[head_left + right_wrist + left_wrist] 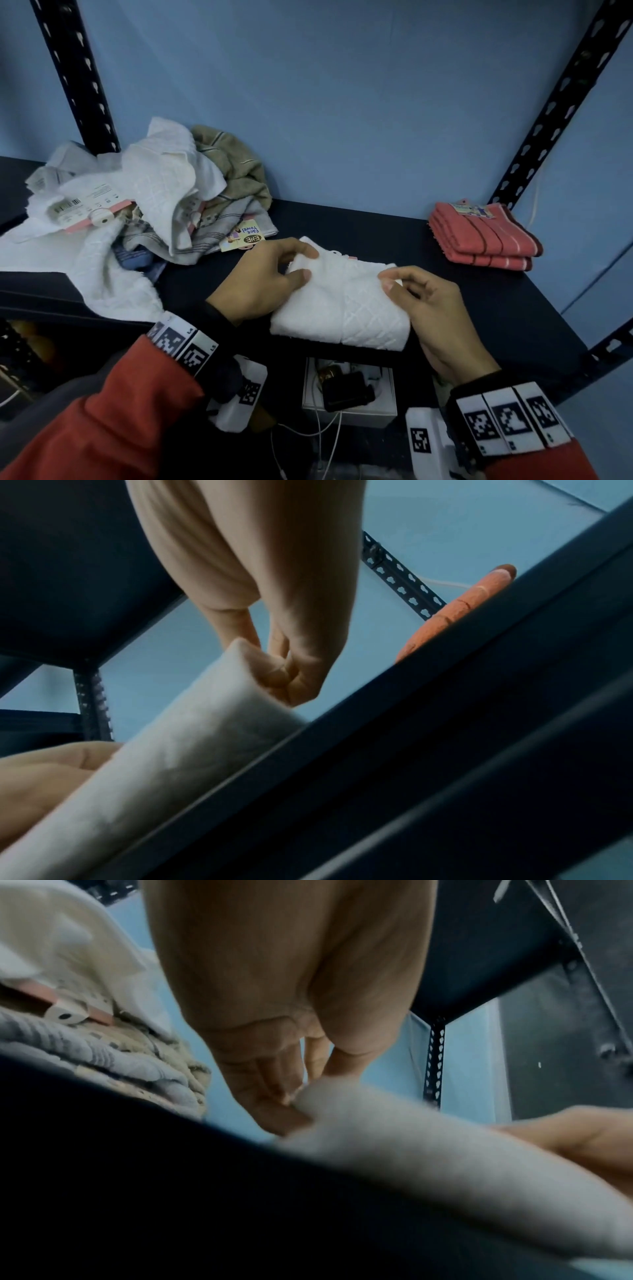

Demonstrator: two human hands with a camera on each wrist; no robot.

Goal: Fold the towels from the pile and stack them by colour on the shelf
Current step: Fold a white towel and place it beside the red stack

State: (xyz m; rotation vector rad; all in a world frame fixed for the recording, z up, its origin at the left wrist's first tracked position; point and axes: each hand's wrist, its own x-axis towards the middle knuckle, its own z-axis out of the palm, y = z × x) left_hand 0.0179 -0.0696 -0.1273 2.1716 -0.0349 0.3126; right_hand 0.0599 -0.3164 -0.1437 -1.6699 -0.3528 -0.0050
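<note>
Closest to me, my red sleeves [102, 411] end in wristbands with black-and-white marker tags [185, 346]. Below the shelf's front edge I see a white box [349, 390] with a dark device in it and white cables trailing down.

Just past that edge lies the folded white towel [346, 308], with a diamond weave, flat on the dark shelf [479, 308] near its front. My left hand [260, 277] pinches the towel's far left corner between thumb and curled fingers [274, 1096]; the left wrist view shows the cloth [428, 1150] caught at the fingertips. My right hand [435, 308] pinches the far right corner the same way, thumb against forefinger, and the right wrist view shows the fingers [284, 674] curled tight on the towel's edge [171, 764]. Both hands are gripping the same towel, one at each far corner.

Further left is the unfolded pile [137, 205]: white waffle-textured towels on top, grey striped ones beneath, an olive-brown one at the back, with a pink hanger tag [96, 216] and a paper label reading "Face Towel" [245, 236] at its near right side.

To the far right, well apart from my hands, sits a neat stack of folded red striped towels [486, 240] with a label on top, close to the perforated black upright [548, 102]. Behind everything is the blue wall [342, 102].
</note>
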